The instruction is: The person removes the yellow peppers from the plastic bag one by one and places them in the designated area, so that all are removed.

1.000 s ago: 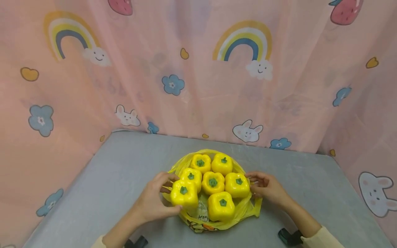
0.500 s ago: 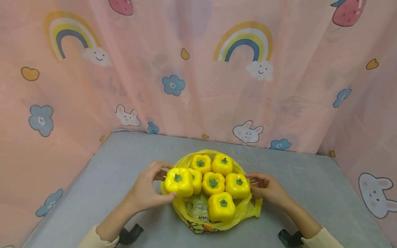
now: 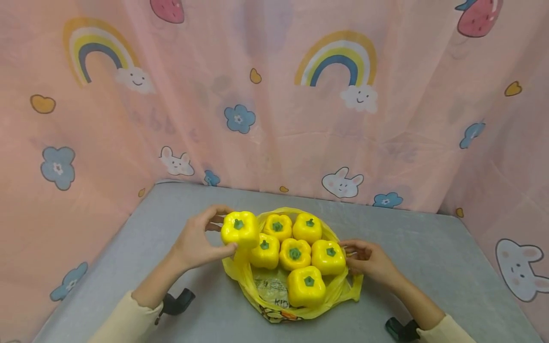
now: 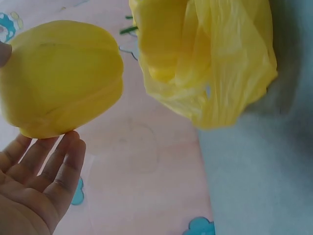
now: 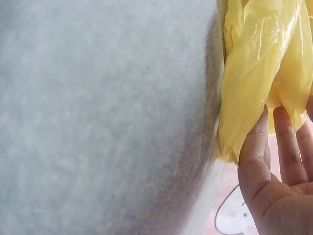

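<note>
My left hand [image 3: 194, 242] grips a glossy yellow bell pepper [image 3: 240, 229] with a green stem, above the left rim of a yellow plastic bag [image 3: 245, 282]. In the left wrist view the fingertips [image 4: 69, 139] press the underside of this bell pepper [image 4: 63, 78], apart from the bag [image 4: 234, 63]. Several more yellow bell peppers [image 3: 294, 253] stand inside the opened bag, stems up. My right hand [image 3: 374, 262] holds the bag's right edge; in the right wrist view its fingers [image 5: 255, 147] are against the thin, crumpled plastic [image 5: 254, 63].
The bag sits on a grey table [image 3: 180, 209]. A pink curtain [image 3: 274, 143] printed with rainbows, rabbits and flowers hangs behind and at both sides. Dark devices [image 3: 177, 302] are worn on both wrists. Printing [image 3: 279, 312] shows on the bag's front.
My left hand has lifted one bell pepper out of the bag's front left part and carried it up and to the left. The right hand has stayed at the bag's edge.
</note>
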A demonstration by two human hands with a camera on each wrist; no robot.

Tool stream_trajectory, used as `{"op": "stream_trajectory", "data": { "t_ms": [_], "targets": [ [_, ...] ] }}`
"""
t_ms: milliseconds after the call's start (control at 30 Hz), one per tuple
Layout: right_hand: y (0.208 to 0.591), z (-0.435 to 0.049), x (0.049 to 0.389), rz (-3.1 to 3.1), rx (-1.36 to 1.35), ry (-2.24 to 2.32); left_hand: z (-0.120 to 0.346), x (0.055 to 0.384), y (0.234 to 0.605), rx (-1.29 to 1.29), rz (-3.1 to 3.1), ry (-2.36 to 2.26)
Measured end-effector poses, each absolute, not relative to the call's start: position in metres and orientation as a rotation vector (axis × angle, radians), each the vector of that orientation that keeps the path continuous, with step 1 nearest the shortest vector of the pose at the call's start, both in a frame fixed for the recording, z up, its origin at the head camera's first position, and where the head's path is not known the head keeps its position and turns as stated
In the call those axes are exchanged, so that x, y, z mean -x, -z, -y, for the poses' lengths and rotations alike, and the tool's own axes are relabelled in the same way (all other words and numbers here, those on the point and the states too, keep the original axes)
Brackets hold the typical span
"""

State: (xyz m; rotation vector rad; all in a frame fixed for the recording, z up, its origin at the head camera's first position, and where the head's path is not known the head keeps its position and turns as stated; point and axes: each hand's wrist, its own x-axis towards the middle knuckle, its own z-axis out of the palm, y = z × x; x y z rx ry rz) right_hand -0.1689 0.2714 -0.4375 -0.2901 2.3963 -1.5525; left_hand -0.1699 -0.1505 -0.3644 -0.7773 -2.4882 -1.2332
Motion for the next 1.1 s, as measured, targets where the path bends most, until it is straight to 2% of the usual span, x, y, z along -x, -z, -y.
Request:
{"op": "stream_trajectory", "data": {
  "t_ms": [467, 1100],
  "targets": [
    [0.434, -0.27, 0.169, -2.378, 0.299, 1.583, 0.171, 0.203, 0.377, 0.628, 2.539, 1.205],
    [0.431, -0.271, 0.167, -2.375, 0.294, 1.596, 0.189, 0.235, 0.423, 0.438, 2.568, 1.227]
  ]
}}
